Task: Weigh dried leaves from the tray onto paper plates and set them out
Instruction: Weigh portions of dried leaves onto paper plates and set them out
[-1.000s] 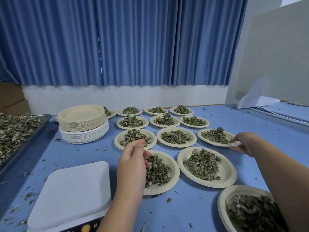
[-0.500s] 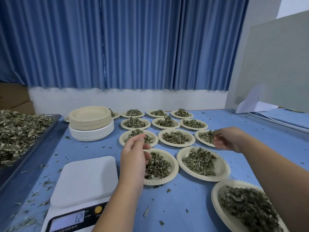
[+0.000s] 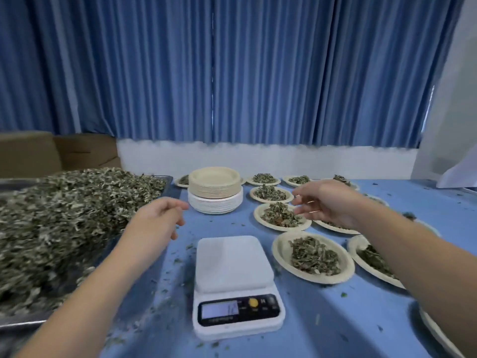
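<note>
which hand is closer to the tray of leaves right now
Left. The left hand hovers just right of the tray, holding nothing. The right hand is farther off to the right, past the scale, above the filled plates.

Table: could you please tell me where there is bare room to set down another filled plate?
Bare table lies right of the scale, in front of the plate beside it. Another strip runs between tray and scale, under the left hand. Right of the plate stack, filled plates sit crowded.
</note>
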Demonstrator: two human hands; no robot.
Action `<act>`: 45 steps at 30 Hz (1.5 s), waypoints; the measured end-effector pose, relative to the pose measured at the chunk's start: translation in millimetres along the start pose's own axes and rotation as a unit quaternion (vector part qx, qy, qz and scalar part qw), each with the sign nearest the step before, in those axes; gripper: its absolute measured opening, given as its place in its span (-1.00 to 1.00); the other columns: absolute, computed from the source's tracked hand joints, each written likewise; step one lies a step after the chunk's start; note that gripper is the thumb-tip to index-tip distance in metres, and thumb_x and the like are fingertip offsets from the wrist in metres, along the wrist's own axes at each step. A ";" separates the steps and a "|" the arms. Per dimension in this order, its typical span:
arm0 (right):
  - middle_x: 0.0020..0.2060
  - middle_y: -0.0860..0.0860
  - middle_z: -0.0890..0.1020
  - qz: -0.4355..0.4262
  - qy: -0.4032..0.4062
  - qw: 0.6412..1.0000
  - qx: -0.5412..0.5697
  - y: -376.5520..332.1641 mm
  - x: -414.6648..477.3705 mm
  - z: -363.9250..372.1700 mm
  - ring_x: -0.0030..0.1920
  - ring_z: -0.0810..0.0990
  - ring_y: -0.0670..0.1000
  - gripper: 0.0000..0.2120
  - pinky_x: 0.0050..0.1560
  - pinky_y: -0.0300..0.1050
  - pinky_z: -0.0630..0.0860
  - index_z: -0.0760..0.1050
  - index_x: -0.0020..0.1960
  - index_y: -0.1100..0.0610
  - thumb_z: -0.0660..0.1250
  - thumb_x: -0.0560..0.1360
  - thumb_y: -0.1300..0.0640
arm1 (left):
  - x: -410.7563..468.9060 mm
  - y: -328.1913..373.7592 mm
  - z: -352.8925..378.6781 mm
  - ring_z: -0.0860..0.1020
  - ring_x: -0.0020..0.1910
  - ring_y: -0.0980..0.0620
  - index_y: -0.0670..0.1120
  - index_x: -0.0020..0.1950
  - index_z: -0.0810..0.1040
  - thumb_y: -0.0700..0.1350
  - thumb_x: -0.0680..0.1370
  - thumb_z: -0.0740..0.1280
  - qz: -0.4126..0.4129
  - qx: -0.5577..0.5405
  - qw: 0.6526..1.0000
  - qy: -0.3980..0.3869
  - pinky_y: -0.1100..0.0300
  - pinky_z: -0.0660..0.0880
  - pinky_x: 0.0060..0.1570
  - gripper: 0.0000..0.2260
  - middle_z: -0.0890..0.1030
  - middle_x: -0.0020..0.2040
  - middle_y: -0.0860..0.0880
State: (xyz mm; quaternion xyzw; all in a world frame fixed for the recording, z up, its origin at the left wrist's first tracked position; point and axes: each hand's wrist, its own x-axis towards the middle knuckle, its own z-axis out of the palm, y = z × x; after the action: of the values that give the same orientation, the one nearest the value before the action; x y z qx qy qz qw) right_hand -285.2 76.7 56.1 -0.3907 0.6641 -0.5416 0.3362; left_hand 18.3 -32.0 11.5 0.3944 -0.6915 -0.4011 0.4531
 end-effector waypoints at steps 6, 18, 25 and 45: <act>-0.12 0.13 0.65 -0.037 -0.046 0.998 -0.033 -9.3 31.9 80.8 -0.21 0.63 0.02 -0.82 -0.26 -0.16 0.54 0.56 0.08 0.26 0.32 0.55 0.18 | 3.3 -52.1 -67.8 0.43 -0.57 0.12 0.16 -0.14 0.57 -0.07 0.60 0.26 -0.001 0.186 0.981 0.057 0.21 0.33 -0.53 -0.82 0.55 -0.41 0.12; 0.17 0.00 0.51 -0.156 0.001 0.891 -0.426 -23.3 133.1 148.7 -0.22 0.62 0.02 -0.63 -0.06 -0.05 0.55 0.41 0.38 0.02 0.19 0.61 -0.03 | -0.8 -72.8 -87.8 0.49 -0.19 0.19 0.14 -0.09 0.48 0.11 0.62 0.15 0.015 0.354 0.935 0.026 0.13 0.50 -0.13 -0.83 0.47 -0.14 0.13; 0.08 0.03 0.61 -0.153 -0.032 0.844 -0.514 -25.4 165.6 162.7 -0.17 0.57 0.05 -0.75 -0.15 -0.14 0.48 0.60 0.18 0.05 0.20 0.59 0.13 | -0.3 -73.9 -91.0 0.51 -0.20 0.16 0.12 -0.13 0.47 0.17 0.62 0.09 -0.011 0.345 0.938 0.020 0.11 0.52 -0.10 -0.75 0.49 -0.14 0.10; 0.02 0.18 0.64 -0.174 -0.017 0.837 -0.518 -19.6 180.2 167.9 0.08 0.55 0.15 -0.77 0.00 -0.03 0.46 0.62 0.02 0.26 0.26 0.55 0.14 | 0.7 -81.6 -85.2 0.50 -0.19 0.19 0.12 -0.10 0.48 0.20 0.61 0.09 0.009 0.361 0.932 0.021 0.18 0.51 -0.16 -0.73 0.45 -0.11 0.15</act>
State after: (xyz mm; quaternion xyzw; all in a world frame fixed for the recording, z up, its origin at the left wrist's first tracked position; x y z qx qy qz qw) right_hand -220.6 -161.2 39.6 -0.6260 0.7630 -0.1610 -0.0043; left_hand 113.3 -79.4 -39.9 0.5340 -0.7834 -0.1117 0.2979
